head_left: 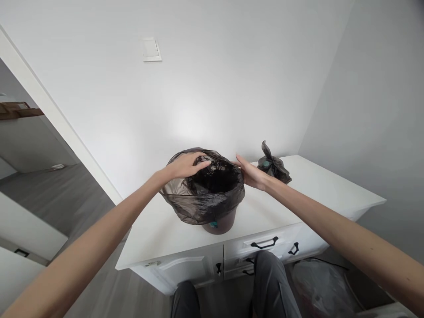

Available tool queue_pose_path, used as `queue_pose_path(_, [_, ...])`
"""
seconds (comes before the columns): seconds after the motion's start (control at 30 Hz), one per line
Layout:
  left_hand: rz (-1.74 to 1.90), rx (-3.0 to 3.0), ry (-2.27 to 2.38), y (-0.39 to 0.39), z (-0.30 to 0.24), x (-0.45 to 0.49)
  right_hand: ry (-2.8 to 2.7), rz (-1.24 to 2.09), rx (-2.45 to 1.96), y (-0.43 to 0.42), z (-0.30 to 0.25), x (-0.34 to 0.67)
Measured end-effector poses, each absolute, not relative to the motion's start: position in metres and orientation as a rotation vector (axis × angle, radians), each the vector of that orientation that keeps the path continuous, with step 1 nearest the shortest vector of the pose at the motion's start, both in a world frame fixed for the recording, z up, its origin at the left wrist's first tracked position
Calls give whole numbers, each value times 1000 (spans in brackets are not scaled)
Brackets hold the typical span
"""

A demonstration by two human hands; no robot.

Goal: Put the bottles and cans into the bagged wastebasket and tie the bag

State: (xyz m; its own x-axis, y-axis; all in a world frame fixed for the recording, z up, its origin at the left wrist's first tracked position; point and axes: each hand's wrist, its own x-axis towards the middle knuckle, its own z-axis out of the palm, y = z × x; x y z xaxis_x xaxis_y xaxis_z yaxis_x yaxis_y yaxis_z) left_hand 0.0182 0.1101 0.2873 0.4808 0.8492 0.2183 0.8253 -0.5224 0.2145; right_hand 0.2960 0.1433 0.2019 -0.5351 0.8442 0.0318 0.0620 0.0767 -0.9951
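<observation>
A small brown bin [222, 224] stands on a white cabinet top [308, 194]. A dark, see-through plastic bag [198, 203] lines it and is folded down over the rim. My left hand [186, 165] lies on the far left rim, fingers curled over the bag's edge. My right hand [251, 173] touches the right rim with its fingers stretched out against the bag. A tied, filled dark bag [273, 165] sits on the top just behind my right hand.
The white cabinet has drawers with black handles [264, 243]. My knees [270, 282] are in front of it. A clear plastic bag [319, 287] lies on the floor at the right. A wall switch [151, 49] is above. An open doorway is at the left.
</observation>
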Motion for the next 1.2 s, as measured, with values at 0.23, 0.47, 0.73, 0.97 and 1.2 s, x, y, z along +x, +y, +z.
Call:
queue_pose_path(0.23, [616, 1646, 1340, 108, 232, 9, -1389, 1763, -855, 140, 163, 283])
queue_pose_path(0.47, [1069, 1673, 1383, 71, 182, 2, -1387, 1638, -990, 114, 142, 287])
queue_pose_path(0.73, [1150, 1900, 1367, 19, 151, 2, -1535, 1484, -700, 70, 118, 293])
queue_pose_path(0.97, [947, 1951, 1545, 17, 91, -2, -2101, 1204, -854, 57, 89, 318])
queue_pose_path(1.2, [809, 1991, 1677, -14, 43, -51, -2290, 467, -1311, 54, 142, 359])
